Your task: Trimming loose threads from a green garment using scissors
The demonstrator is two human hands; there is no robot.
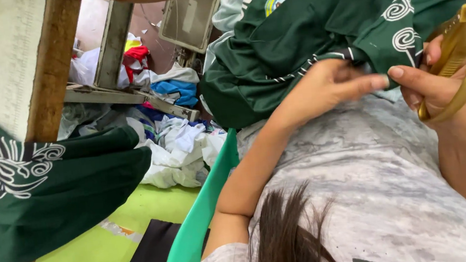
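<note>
Hair [288, 228] and a grey marbled shirt [373, 169] fill the near foreground. Left hand [325, 85] pinches the lower edge of a dark green garment [313, 20], fingertips pointing toward 3 o'clock. Right hand [439, 85] is clenched through the gold handles of scissors [461, 49], thumb tip nearly touching the left fingertips. Blades run up toward 1 o'clock, mostly out of frame. Pinched cloth lies between both hands, left hand nearer. Green chair edge [197, 231] sits at 7 o'clock.
</note>
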